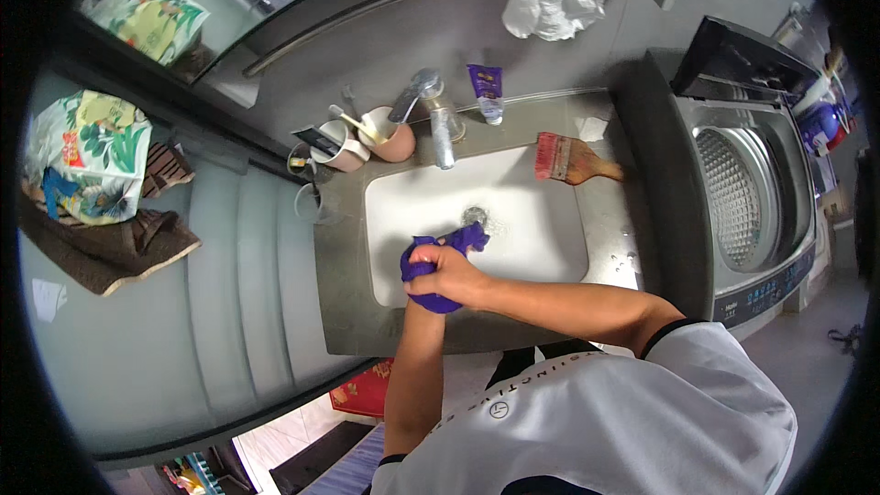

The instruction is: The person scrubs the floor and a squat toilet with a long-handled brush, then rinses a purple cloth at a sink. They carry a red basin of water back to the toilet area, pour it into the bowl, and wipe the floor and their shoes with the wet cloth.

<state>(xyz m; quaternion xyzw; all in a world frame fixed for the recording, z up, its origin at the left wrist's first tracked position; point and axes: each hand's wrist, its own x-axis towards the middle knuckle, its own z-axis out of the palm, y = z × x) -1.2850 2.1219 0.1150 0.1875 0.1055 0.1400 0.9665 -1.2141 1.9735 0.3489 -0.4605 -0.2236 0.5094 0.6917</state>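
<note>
A wet-looking purple cloth [434, 299] is bunched over the near left part of the white sink basin [529, 247]. My right hand [454, 276] grips it from the right, fingers curled over the top. From below, my left forearm [416, 375] runs up to the cloth, which covers my left hand almost completely, so its fingers are hidden. A loose end of the cloth reaches toward the metal drain [474, 216]. Water shows around the drain. The chrome faucet [443, 134] stands behind the basin with its spout over the rim.
A red-bristled paintbrush [577, 159] lies across the basin's right rim. Two cups [388, 141] with toothbrushes and a clear glass [309, 203] stand at the left back. A purple tube [488, 96] is behind. An open washing machine [739, 199] is right; a glass panel [234, 275] is left.
</note>
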